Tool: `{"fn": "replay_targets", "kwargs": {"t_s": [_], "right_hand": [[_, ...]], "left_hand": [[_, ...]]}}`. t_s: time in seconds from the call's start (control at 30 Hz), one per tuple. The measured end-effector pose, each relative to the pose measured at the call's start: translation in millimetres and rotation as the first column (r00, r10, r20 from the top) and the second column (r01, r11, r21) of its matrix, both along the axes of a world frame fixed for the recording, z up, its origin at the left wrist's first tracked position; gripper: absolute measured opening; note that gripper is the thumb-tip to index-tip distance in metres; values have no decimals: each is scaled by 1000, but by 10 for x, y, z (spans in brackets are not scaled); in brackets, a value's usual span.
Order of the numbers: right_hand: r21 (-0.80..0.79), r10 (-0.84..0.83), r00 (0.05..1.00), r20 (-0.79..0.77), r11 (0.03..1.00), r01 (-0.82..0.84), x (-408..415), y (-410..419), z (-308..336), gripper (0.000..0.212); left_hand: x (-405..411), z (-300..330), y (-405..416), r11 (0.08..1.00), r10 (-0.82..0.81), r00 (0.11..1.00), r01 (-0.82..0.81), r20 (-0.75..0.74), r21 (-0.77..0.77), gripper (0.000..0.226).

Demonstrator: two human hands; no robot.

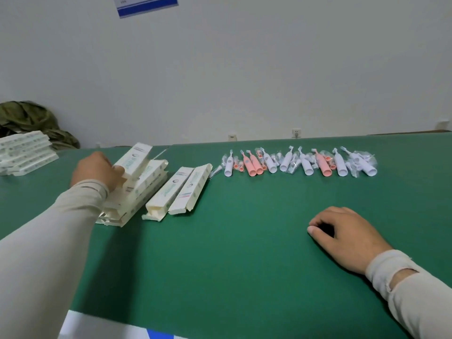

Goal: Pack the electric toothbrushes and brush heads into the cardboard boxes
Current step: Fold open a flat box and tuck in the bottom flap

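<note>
Lying across the far part of the green surface (244,241), a row of white and pink plastic electric toothbrushes (300,162) is seen, with small brush heads in clear wrappers (367,159) mixed among them. To the left, a heap of long cream cardboard boxes with open end flaps (137,192) is stacked, and two more such boxes (181,192) lie side by side just beside it. One cream box (134,159) is gripped at the top of the heap by the left hand (97,171). The right hand (347,236) is rested on the surface, fingers loosely curled, nothing held. A further stack of flat boxes (24,151) lies at far left.
</note>
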State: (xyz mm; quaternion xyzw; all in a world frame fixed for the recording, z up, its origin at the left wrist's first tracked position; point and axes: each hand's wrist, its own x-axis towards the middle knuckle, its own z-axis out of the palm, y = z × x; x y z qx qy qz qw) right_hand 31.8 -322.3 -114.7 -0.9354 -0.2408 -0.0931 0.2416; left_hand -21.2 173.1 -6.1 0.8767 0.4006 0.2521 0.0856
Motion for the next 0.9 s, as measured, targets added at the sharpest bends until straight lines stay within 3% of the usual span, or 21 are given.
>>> {"fn": "replay_targets", "kwargs": {"t_s": [0.07, 0.13, 0.23, 0.3, 0.33, 0.4, 0.47, 0.53, 0.6, 0.73, 0.83, 0.9], "right_hand": [[-5, 0, 1000, -3, 1000, 0, -2, 0, 4, 8], [-15, -1, 1000, -13, 1000, 1, -3, -6, 12, 9], [-11, -7, 1000, -21, 1000, 7, 1, -7, 14, 8], [73, -20, 1000, 22, 997, 19, 7, 8, -8, 7], [167, -37, 999, 30, 985, 32, 8, 20, -10, 7], [431, -62, 997, -45, 899, 75, 5, 68, 19, 6], [679, 17, 974, -225, 720, 144, 6, 147, 78, 5], [825, 192, 902, -387, 509, 246, 30, 202, 181, 10], [862, 270, 857, -440, 393, 319, 90, 184, 273, 20], [847, 123, 893, -432, 395, 355, 240, 20, 222, 23], [862, 180, 875, -449, 345, 371, 252, -56, 172, 24], [853, 188, 865, -466, 357, 382, 230, -76, 171, 23]], "left_hand": [[1, 14, -39, 1000, -27, 999, 28, 40, -5, 10], [-31, 30, -133, 997, -51, 982, 61, 184, -53, 6], [-121, 97, -456, 971, -26, 835, 151, 550, -184, 13], [-131, 113, -832, 902, -48, 728, 327, 684, -283, 22], [-109, 84, -1082, 810, -62, 665, 469, 744, -352, 24], [-40, -65, -1690, 495, -33, 573, 721, 819, -485, 21], [57, -282, -2371, 234, -25, 594, 786, 804, -573, 16], [195, -517, -2999, 107, -70, 620, 784, 782, -612, 18], [318, -693, -3455, 105, -163, 607, 794, 778, -598, 23], [465, -836, -3795, 37, -353, 519, 839, 778, -543, 29], [512, -914, -3650, 80, -365, 528, 838, 767, -539, 16], [542, -946, -3548, 9, -308, 567, 805, 764, -593, 17]]}}
